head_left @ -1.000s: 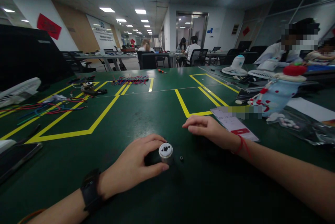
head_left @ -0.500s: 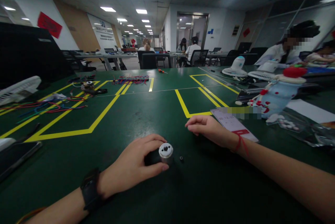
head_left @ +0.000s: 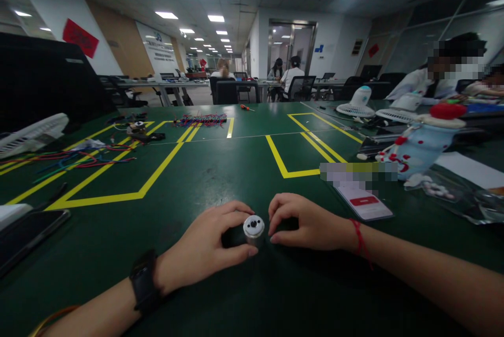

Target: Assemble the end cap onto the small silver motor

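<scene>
My left hand (head_left: 210, 240) is curled around a short silver metal cylinder (head_left: 254, 228) standing upright on the green table. The cylinder's round top has a dark centre hole with a smaller hole on either side. Thumb and fingers touch its sides. Just to its right is my right hand (head_left: 301, 221), bent downward, with thumb and forefinger tips close together at the tabletop. Those fingertips cover the spot where a tiny black ring-like part lay, so whether they grip it is hidden.
A phone (head_left: 364, 198) lies beyond my right wrist, near a light-blue snowman-like cup (head_left: 427, 143) and a plastic bag (head_left: 452, 198). Wires (head_left: 84, 158), a white fan (head_left: 35, 135) and a dark phone (head_left: 33, 237) are at left. A screwdriver (head_left: 247, 108) lies far off. People sit beyond.
My right hand has come down and toward me, from beside the phone to the tiny black part, which is now covered. My left hand still holds the cylinder in place.
</scene>
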Available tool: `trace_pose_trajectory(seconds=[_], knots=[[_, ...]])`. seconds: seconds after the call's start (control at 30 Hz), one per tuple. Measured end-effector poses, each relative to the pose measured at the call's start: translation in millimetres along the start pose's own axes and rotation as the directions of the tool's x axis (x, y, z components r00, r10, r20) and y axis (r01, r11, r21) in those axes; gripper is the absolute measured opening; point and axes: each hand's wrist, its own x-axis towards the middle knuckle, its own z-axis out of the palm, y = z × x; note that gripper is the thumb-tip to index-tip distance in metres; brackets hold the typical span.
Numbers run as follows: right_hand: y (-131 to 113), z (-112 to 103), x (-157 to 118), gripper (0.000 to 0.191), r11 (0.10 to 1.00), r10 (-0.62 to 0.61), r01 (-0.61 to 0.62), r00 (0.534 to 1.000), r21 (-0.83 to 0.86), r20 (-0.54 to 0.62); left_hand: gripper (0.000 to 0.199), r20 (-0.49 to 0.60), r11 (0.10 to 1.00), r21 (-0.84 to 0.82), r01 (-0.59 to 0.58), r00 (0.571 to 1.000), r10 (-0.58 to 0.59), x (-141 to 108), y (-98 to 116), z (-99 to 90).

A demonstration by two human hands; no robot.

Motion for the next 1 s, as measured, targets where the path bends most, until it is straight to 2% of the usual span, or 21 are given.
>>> trace_pose_trajectory(seconds=[0.07,0.2,0.4,0.5,0.63,0.77,0.87,1.0], knots=[[-5.7,-0.7,2.1,0.008,0.999,0.01,-0.007,0.997,0.036,-0.071,0.024,-0.004,1.0,0.003,-0.004,1.0,0.004,-0.1,-1.4,1.0],[-25.4,-2.5,10.1,0.01,0.993,0.028,0.002,0.968,0.12,-0.248,0.023,-0.025,1.0,0.017,-0.021,0.999,0.022,0.1,-5.7,5.5],[-44.0,3.1,17.2,0.007,0.999,-0.031,0.037,0.98,0.029,-0.199,0.023,-0.04,0.999,0.037,-0.04,0.998,0.041,1.2,-7.8,8.7],[-42.2,1.1,16.9,0.01,0.996,0.006,0.018,0.966,0.09,-0.257,0.024,-0.036,0.999,0.034,-0.04,0.998,0.041,1.1,-7.4,8.2],[-21.1,-9.3,17.0,0.017,0.929,0.259,-0.118,0.883,0.35,-0.391,0.025,-0.034,0.999,0.03,-0.035,0.999,0.036,0.3,-6.4,6.1],[21.0,-15.8,13.6,0.021,0.795,0.483,-0.232,0.802,0.56,-0.352,0.025,-0.017,0.999,0.018,-0.027,0.999,0.027,-0.7,-6.3,5.3],[45.5,-15.7,9.3,0.028,0.751,0.524,-0.222,0.774,0.622,-0.356,0.024,-0.019,0.999,0.012,-0.029,0.999,0.029,-0.7,-7.7,6.8],[53.8,-13.7,7.4,0.03,0.742,0.516,-0.2,0.779,0.64,-0.356,0.025,-0.015,1.0,0.013,-0.024,1.0,0.024,-0.2,-9.0,8.4]])
